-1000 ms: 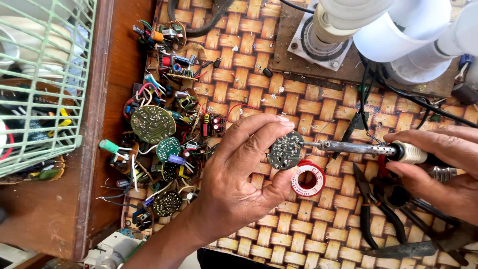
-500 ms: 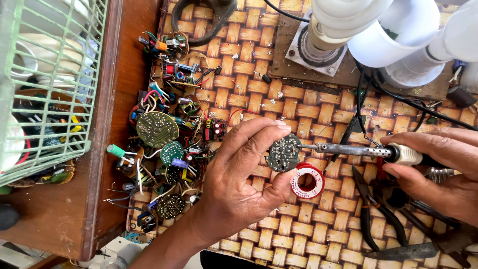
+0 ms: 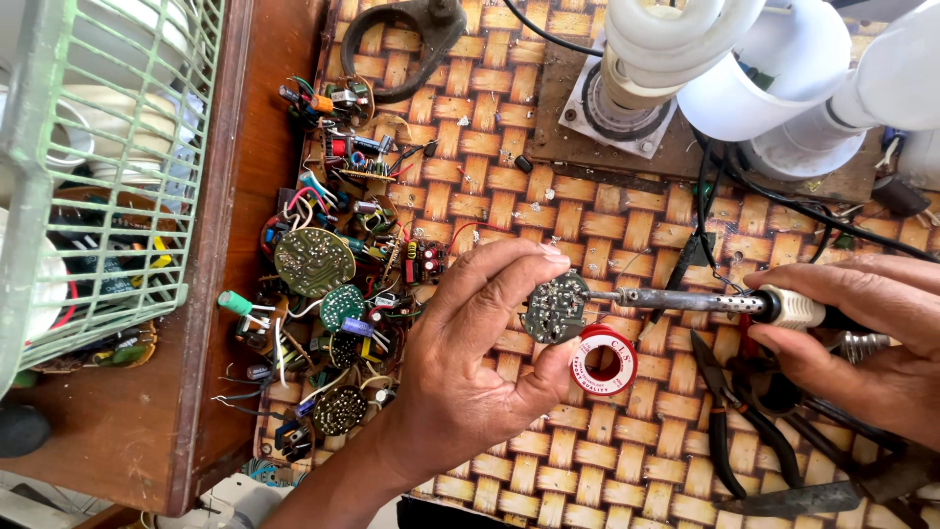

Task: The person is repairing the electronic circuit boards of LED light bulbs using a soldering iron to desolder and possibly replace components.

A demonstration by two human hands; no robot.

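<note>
Unmoved, left hand (image 3: 470, 377) pinches round circuit board (image 3: 554, 307); right hand (image 3: 862, 343) grips soldering iron (image 3: 685, 300).

A woven mat (image 3: 627, 225) of brown and tan strips covers the work surface, lit by bright, even light. It lies on a reddish-brown wooden table (image 3: 127, 431) whose raised edge runs down the left side. At far left a pale green wire basket (image 3: 108, 167) stands on the wood, with white dishes showing through its bars. Along the top right, a wooden board (image 3: 607, 147) rests on the mat, with white lamp parts (image 3: 783, 59) on it
</note>
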